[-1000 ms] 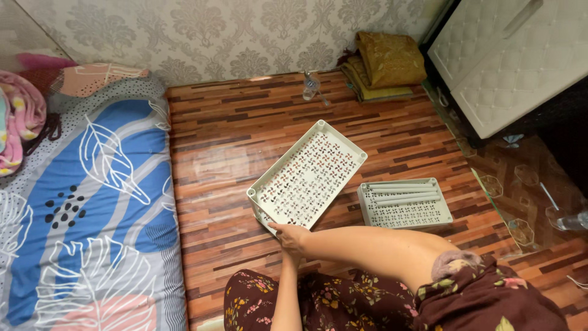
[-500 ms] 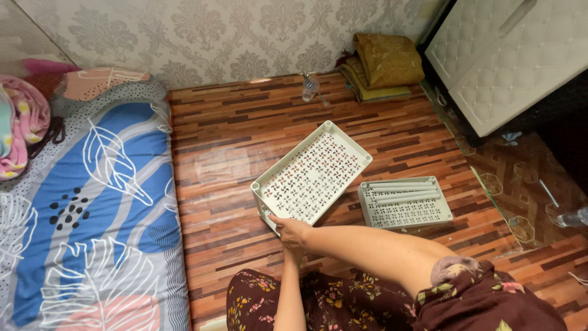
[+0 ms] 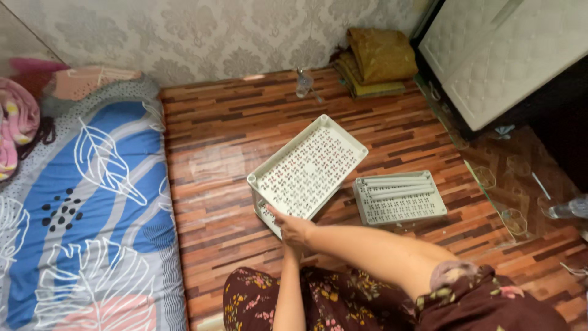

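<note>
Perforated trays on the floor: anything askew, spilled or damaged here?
The large perforated tray lies diagonally across the floorboards, both hands at its near corner. The smaller tray lies roughly square, loose white tubes inside. No spill or visible damage.

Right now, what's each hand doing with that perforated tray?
Left hand: mostly hidden under the right; grip cannot be told.
Right hand: closed on the near corner of the white perforated tray.

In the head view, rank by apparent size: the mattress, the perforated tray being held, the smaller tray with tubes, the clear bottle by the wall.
Mattress
Perforated tray
Smaller tray with tubes
Clear bottle, though it is farthest away
</note>
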